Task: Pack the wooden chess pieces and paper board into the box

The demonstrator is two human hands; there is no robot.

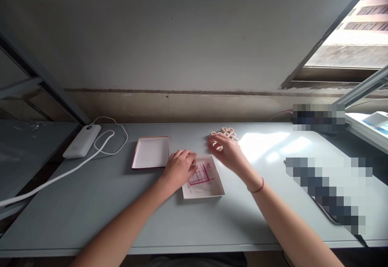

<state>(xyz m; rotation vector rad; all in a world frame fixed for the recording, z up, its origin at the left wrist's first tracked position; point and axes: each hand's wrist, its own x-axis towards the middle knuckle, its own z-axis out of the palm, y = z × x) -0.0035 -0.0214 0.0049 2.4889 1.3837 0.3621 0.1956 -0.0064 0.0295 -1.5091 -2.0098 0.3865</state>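
Note:
My left hand (181,166) reaches over the open shallow box (216,188), its fingers curled around a round Chinese chess piece (194,162). Inside the box lies a folded clear sheet (200,176) printed with red grid lines. To the right and farther back, my right hand (226,150) is bent over a cluster of wooden Chinese chess pieces (226,134) with red characters. Its fingers and thumb close around a pale piece (218,148), slightly blurred. The hand hides part of the cluster.
A box lid (151,152) lies upturned left of the box. At far left sits a white power bank (81,141) with a white cable (60,175). A dark flat object (321,194), partly pixelated, lies at right. Behind the desk (145,222) stands a wall (169,36).

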